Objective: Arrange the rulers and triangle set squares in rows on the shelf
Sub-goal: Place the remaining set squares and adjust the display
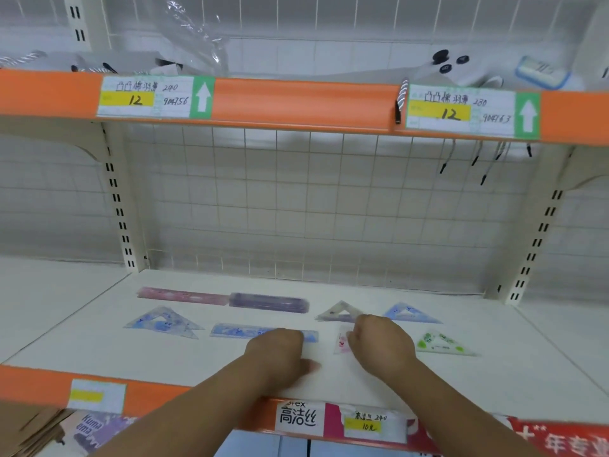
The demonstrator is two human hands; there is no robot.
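Observation:
On the white shelf (pixel 164 357) lie a pink ruler (pixel 181 295) and a purple ruler (pixel 268 302) at the back. In front of them lie a blue set square (pixel 163 323) and a blue ruler (pixel 237 331). My left hand (pixel 276 352) rests on the blue ruler's right end, fingers curled. To the right are a pale purple set square (pixel 337 313), a blue set square (pixel 410 314) and a green set square (pixel 443 344). My right hand (pixel 379 341) holds the edge of a pink set square (pixel 342 341), which it partly hides.
A wire grid panel (pixel 329 209) backs the shelf. An orange upper shelf edge (pixel 296 100) with price labels hangs above, with white items and cords on it. Slotted uprights (pixel 118 206) stand at both sides. The shelf's front edge (pixel 39 387) carries labels; brown paper lies below left.

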